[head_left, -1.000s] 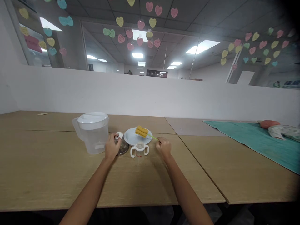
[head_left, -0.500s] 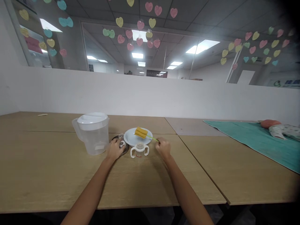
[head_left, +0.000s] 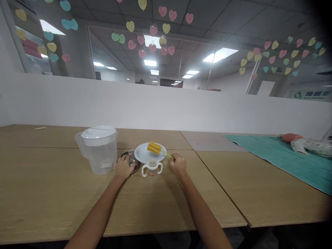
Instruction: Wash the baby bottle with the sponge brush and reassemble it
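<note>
My right hand (head_left: 178, 164) is closed round the thin green handle (head_left: 169, 156) of a bottle brush. Its yellow sponge head (head_left: 154, 148) rests on a white plate (head_left: 141, 152). My left hand (head_left: 123, 167) reaches over a round metal dish (head_left: 136, 168) left of the plate, thumb and fingers curled about a small pale piece that they mostly hide. A small clear piece (head_left: 131, 153) shows just beyond the fingertips. Between my hands, in front of the plate, stands a clear baby bottle (head_left: 152, 170) with two white side handles and an uncovered neck.
A clear lidded pitcher (head_left: 101, 152) stands close to the left of my left hand. To the right lies a teal cloth (head_left: 275, 152) with an orange item (head_left: 292, 138) and a patterned fabric piece (head_left: 311, 147) on it. A white wall (head_left: 166, 107) rises behind the wooden table (head_left: 155, 211).
My left hand has lowered a white ring-shaped piece from above the metal dish down into it and stays there. My right hand keeps the brush in place. The view shifts slightly.
</note>
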Demonstrator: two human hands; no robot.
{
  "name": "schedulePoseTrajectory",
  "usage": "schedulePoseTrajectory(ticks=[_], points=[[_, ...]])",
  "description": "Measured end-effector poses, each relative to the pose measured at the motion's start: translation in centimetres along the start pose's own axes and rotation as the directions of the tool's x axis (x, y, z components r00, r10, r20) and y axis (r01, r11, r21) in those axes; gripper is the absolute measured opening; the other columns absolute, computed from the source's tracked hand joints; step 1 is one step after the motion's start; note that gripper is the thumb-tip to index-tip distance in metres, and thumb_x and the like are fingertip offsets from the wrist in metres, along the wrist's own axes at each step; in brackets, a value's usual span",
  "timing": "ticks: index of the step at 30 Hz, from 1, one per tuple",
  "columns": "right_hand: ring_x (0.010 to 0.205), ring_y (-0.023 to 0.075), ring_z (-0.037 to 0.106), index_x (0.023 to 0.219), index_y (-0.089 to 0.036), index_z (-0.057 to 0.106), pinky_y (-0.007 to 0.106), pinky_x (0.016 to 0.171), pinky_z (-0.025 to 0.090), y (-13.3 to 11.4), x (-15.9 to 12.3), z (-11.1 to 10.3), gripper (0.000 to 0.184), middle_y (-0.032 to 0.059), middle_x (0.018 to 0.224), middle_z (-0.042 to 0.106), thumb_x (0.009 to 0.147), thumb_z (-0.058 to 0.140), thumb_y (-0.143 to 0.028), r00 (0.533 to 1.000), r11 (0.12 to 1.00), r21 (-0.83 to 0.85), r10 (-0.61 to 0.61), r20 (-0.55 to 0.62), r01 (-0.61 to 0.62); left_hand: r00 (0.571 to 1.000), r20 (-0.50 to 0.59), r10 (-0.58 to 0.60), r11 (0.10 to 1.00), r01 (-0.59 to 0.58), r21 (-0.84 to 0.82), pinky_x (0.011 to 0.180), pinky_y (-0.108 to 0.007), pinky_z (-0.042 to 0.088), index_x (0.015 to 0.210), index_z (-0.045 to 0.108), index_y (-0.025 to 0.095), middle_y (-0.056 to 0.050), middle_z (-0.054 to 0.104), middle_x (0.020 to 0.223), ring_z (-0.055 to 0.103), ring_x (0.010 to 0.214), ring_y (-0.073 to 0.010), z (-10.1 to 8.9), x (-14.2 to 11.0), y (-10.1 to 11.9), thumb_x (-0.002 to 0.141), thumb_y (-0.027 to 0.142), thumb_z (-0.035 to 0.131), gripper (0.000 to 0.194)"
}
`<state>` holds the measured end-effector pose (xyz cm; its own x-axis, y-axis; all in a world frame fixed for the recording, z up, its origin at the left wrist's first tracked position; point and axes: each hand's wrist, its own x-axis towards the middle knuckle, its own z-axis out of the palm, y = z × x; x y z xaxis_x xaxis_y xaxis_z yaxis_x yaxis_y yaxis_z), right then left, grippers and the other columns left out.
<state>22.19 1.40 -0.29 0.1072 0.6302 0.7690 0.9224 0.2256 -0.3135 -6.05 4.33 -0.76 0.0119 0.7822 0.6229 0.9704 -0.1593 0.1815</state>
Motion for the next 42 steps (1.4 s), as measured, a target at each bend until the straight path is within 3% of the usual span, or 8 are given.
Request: schedulePoseTrajectory(ticks=[5, 10, 16, 25, 30, 34, 38, 42], points=[[0.06, 0.0126, 0.049, 0.069, -0.017, 0.065, 0.024, 0.053, 0.024, -0.2, 0.2, -0.3, 0.023, 0.0038, 0.068, 0.062, 0.067, 0.043, -0.008, 0.997, 0.997, 0.002, 0.077, -0.007, -0.077, 0.956, -0.242, 0.165, 0.92, -0.237, -0.313, 0.087, -0.038, 0.037, 0.112, 0.055, 0.018, -0.011, 0.06, 0.105, 0.053, 0.1, -0.025, -2.1, -0.6, 2.0, 0.085, 0.04, 0.038, 0.039], [0.061, 0.0129, 0.049, 0.07, -0.017, 0.065, 0.024, 0.052, 0.024, -0.7, 0.4, -0.7, 0.021, 0.0042, 0.071, 0.062, 0.068, 0.045, -0.01, 0.987, 0.988, 0.03, 0.156, -0.041, -0.154, 0.865, -0.124, 0.485, 0.755, -0.487, -0.439, 0.093, -0.041, 0.036, 0.121, 0.05, 0.019, -0.012, 0.059, 0.114, 0.051, 0.107, -0.0274, -2.0, -2.5, 5.9, 0.077, 0.046, 0.052, 0.052], [0.06, 0.0128, 0.049, 0.072, -0.017, 0.065, 0.024, 0.052, 0.025, -0.8, 0.4, -0.8, 0.02, 0.0043, 0.075, 0.062, 0.07, 0.046, -0.013, 0.979, 0.979, 0.071, 0.196, -0.054, -0.192, 0.939, -0.029, 0.342, 0.73, -0.285, -0.621, 0.09, -0.038, 0.043, 0.128, 0.04, 0.021, -0.012, 0.053, 0.121, 0.052, 0.107, -0.0245, -1.0, -3.3, 7.3, 0.069, 0.049, 0.064, 0.07], [0.069, 0.0153, 0.054, 0.091, -0.017, 0.064, 0.023, 0.058, 0.032, -0.8, 0.6, -0.6, 0.028, 0.0065, 0.085, 0.064, 0.072, 0.044, -0.012, 0.977, 0.973, 0.121, 0.206, -0.06, -0.197, 0.959, 0.092, 0.267, 0.704, -0.129, -0.699, 0.087, -0.04, 0.044, 0.123, 0.046, 0.021, -0.01, 0.057, 0.115, 0.056, 0.101, -0.025, -0.8, -3.1, 7.0, 0.059, 0.048, 0.072, 0.074], [0.068, 0.0154, 0.054, 0.088, -0.016, 0.064, 0.023, 0.057, 0.033, -0.8, 0.6, -0.7, 0.026, 0.0073, 0.083, 0.064, 0.071, 0.043, -0.013, 0.977, 0.971, 0.134, 0.205, -0.055, -0.197, 0.969, 0.057, 0.241, 0.714, -0.138, -0.686, 0.08, -0.038, 0.046, 0.097, 0.059, 0.019, -0.007, 0.063, 0.096, 0.058, 0.09, -0.0243, -0.9, -3.1, 7.2, 0.056, 0.048, 0.072, 0.052], [0.062, 0.0151, 0.053, 0.103, -0.016, 0.057, 0.023, 0.056, 0.034, -0.7, 0.6, -0.7, 0.034, 0.0034, 0.074, 0.062, 0.073, 0.04, -0.016, 0.968, 0.952, 0.214, 0.241, -0.074, -0.221, 0.975, 0.102, 0.197, 0.673, -0.058, -0.738, 0.073, -0.032, 0.048, 0.097, 0.058, 0.02, -0.004, 0.066, 0.091, 0.06, 0.083, -0.0214, -0.9, -3.1, 6.9, 0.058, 0.046, 0.071, 0.049], [0.06, 0.0144, 0.052, 0.095, -0.016, 0.058, 0.023, 0.057, 0.037, -0.8, 0.8, -0.9, 0.028, 0.0019, 0.071, 0.06, 0.075, 0.038, -0.02, 0.967, 0.916, 0.351, 0.238, -0.092, -0.192, 0.994, -0.002, 0.105, 0.642, -0.069, -0.764, 0.075, -0.032, 0.048, 0.101, 0.058, 0.019, -0.005, 0.067, 0.093, 0.061, 0.084, -0.0216, -1.3, -2.1, 6.4, 0.064, 0.048, 0.065, 0.047], [0.064, 0.0135, 0.055, 0.088, -0.016, 0.061, 0.022, 0.06, 0.041, -1.4, 0.6, -1.5, 0.026, 0.0039, 0.075, 0.063, 0.076, 0.038, -0.02, 0.985, 0.88, 0.476, 0.086, -0.152, -0.004, 0.976, -0.219, 0.001, 0.704, -0.156, -0.693, 0.083, -0.034, 0.045, 0.105, 0.057, 0.018, -0.007, 0.064, 0.102, 0.059, 0.093, -0.0233, -2.2, -0.2, 6.0, 0.07, 0.05, 0.061, 0.048]])
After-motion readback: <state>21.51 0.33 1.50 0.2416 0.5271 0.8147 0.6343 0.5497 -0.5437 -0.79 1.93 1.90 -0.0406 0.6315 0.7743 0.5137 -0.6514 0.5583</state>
